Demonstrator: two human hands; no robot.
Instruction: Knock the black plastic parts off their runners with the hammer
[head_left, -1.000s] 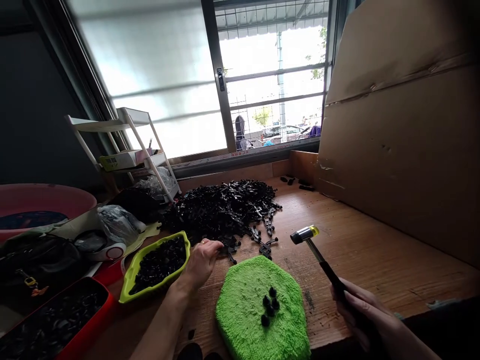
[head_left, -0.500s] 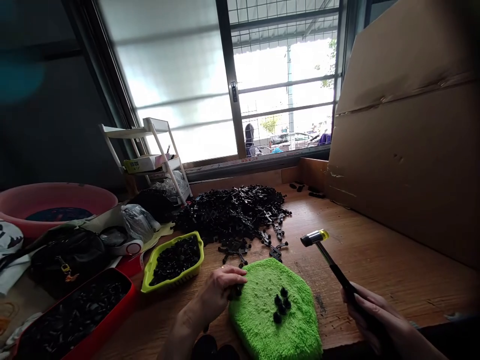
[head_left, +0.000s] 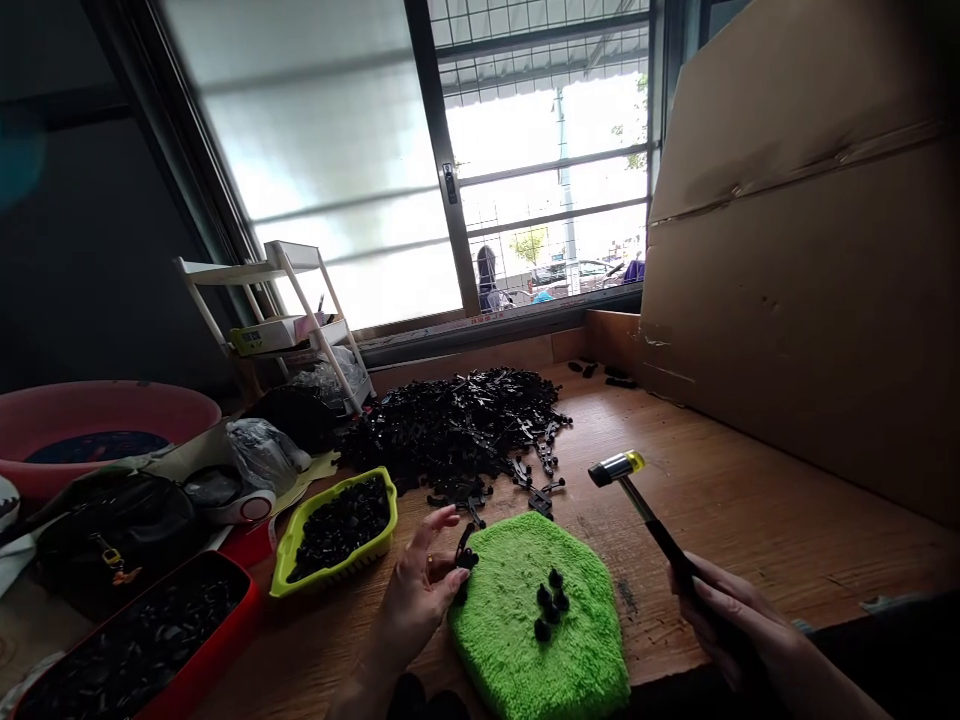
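Hands apart: left hand (head_left: 420,595) holds black part (head_left: 466,556) at left edge of green pad (head_left: 499,610), right hand (head_left: 731,610) grips hammer (head_left: 667,545) — black knobs (head_left: 552,608) seemingly set out on pad, large heap (head_left: 472,420) apparently left.

From here I see the left hand (head_left: 420,590) at seven o'clock in the head view, its forefinger (head_left: 433,520) lifted clear of the thumb (head_left: 450,585), the left forearm (head_left: 358,690) pointing toward one. At four, the right hand (head_left: 731,605) is wrapped closed, the right forearm (head_left: 832,683) pointing toward ten.
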